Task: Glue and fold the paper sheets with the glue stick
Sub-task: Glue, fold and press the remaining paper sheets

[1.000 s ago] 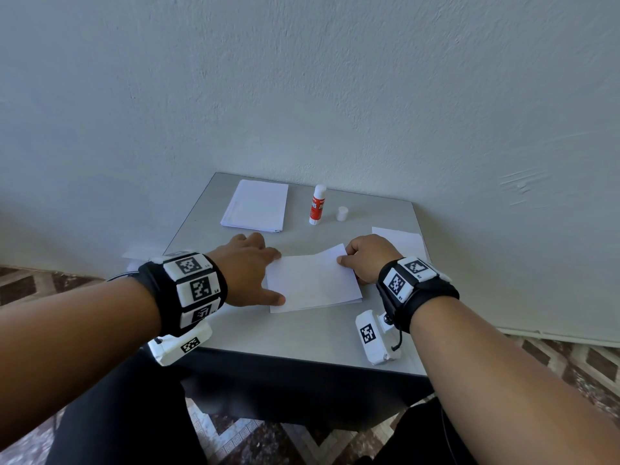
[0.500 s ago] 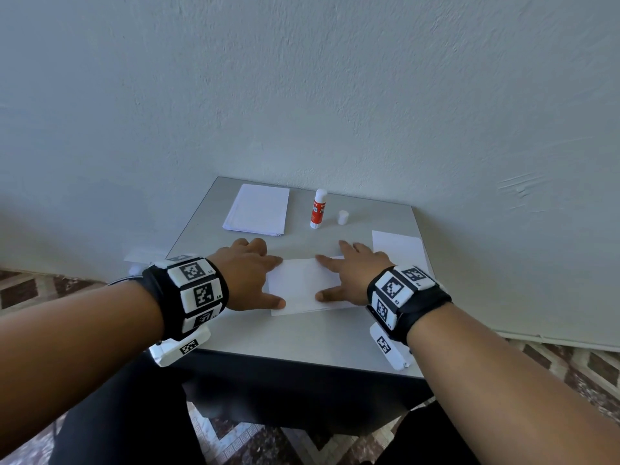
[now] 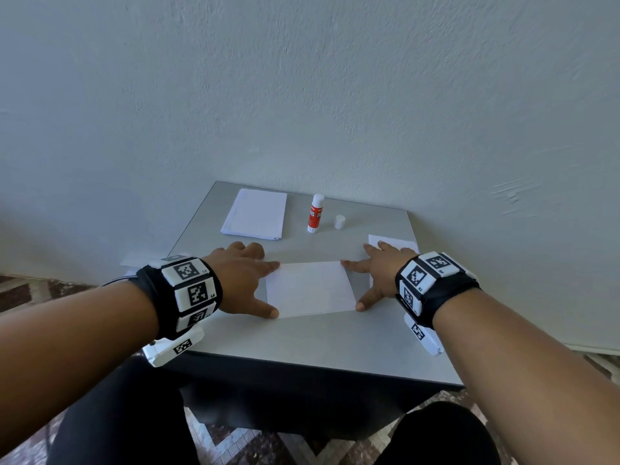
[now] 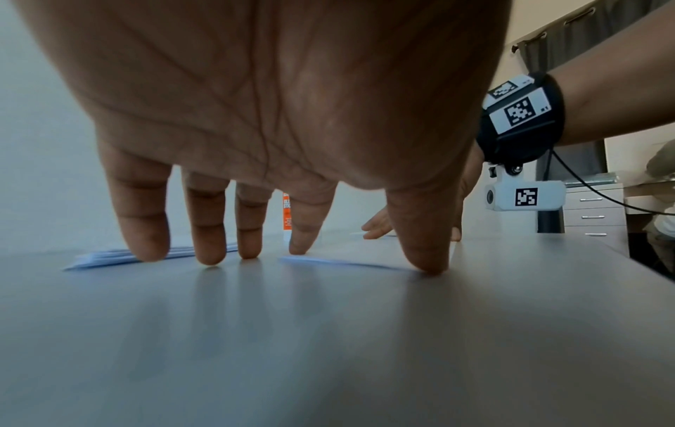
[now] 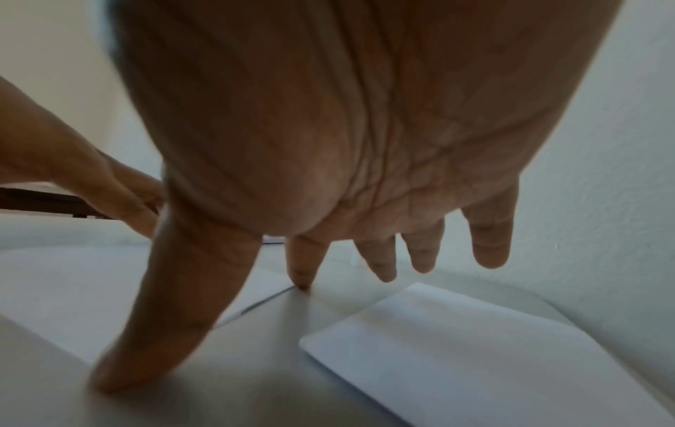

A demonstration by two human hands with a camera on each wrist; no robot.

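Note:
A folded white sheet lies flat in the middle of the grey table. My left hand is spread flat, index finger and thumb pressing the sheet's left edge. My right hand is also spread, its index fingertip at the far right corner and its thumb at the near right corner. Neither hand grips anything. The red-and-white glue stick stands upright at the back, uncapped, with its white cap beside it.
A stack of white sheets lies at the back left. Another white sheet lies at the right edge, partly under my right fingers. The wall rises directly behind the table. The table's front edge is close to my wrists.
My right hand went from curled on the raised flap to flat on the sheet, then slid right to its right edge. The flap now lies flat. The left hand stayed put.

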